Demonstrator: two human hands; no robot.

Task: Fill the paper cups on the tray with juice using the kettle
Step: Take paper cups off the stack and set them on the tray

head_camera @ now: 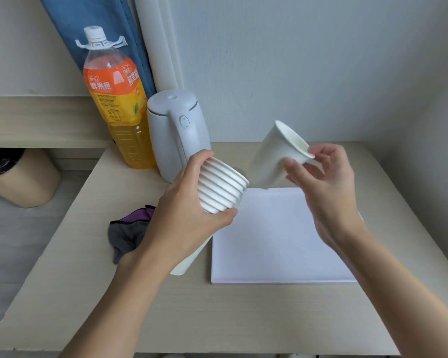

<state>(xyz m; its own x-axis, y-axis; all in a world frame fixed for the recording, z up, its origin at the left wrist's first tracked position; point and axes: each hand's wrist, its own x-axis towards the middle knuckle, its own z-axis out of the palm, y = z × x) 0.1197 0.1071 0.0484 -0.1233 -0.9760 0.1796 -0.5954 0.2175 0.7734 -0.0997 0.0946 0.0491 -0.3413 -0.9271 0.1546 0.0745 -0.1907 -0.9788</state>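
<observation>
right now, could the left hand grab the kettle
Probably not yet: the left hand is full, gripping the cup stack. The kettle stands just behind it, nothing between.

Single white paper cup (274,156) tilted in air above flat white tray (274,249); nested cup stack (221,189) tilted alongside; white kettle (176,130), juice bottle (117,99) upright behind.

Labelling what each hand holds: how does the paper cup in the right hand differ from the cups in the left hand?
The right hand pinches a single cup at its rim; the left hand grips a nested stack of cups round its rims. The single cup shows a smooth wall; the stack of cups shows many ridged rims and is longer. Both are white, tilted, and off the tray.
</observation>
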